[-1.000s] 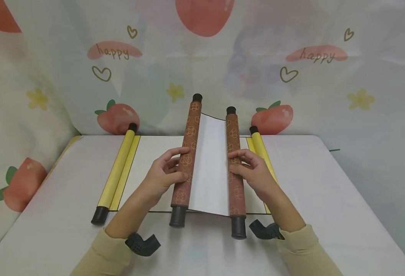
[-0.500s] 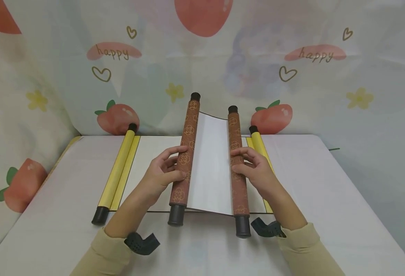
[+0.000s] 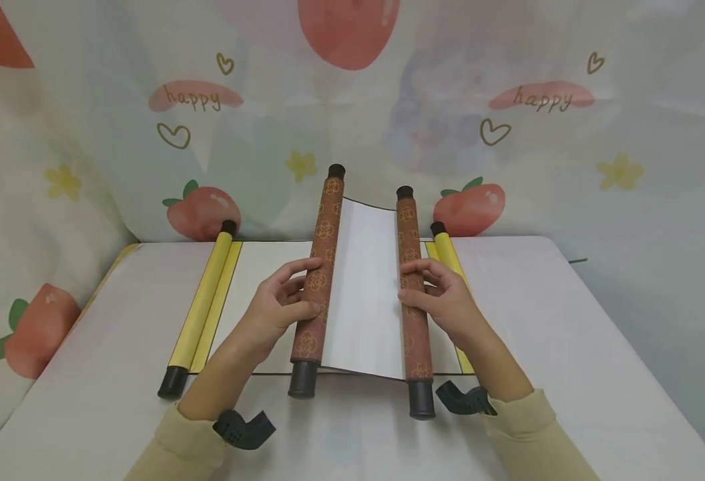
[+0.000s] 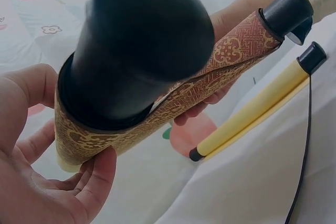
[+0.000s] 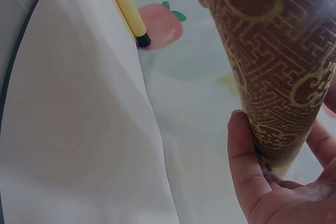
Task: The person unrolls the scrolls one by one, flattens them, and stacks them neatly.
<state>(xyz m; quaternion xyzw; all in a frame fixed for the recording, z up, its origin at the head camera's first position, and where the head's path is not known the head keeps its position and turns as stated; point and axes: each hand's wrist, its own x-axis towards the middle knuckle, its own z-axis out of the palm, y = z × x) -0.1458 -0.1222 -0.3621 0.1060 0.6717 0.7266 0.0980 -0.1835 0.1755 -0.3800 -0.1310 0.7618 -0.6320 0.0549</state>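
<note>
A brown scroll with a gold pattern (image 3: pixel 324 230) is held partly unrolled, a strip of its white paper (image 3: pixel 364 287) stretching between two rolls. My left hand (image 3: pixel 277 304) grips the left roll from its outer side, thumb on top. On the right roll, my right hand (image 3: pixel 442 290) has its thumb and fingers around the outer side. In the left wrist view, a black end knob (image 4: pixel 152 30) looms close to the camera. Beneath lies a yellow-edged scroll (image 3: pixel 203 300), spread on the table, its middle partly hidden by the brown scroll and my hands.
A white cloth covers the table (image 3: pixel 569 374), which meets a printed backdrop (image 3: pixel 352 133) with peaches and hearts at its back edge. A black curved piece (image 3: pixel 244 429) sits at each wrist, by the rolled beige sleeves.
The two brown rolls have moved a little apart, so the strip of white paper between them is wider. Both hands keep their grip. The yellow-edged scroll stays put as the head view shifts slightly.
</note>
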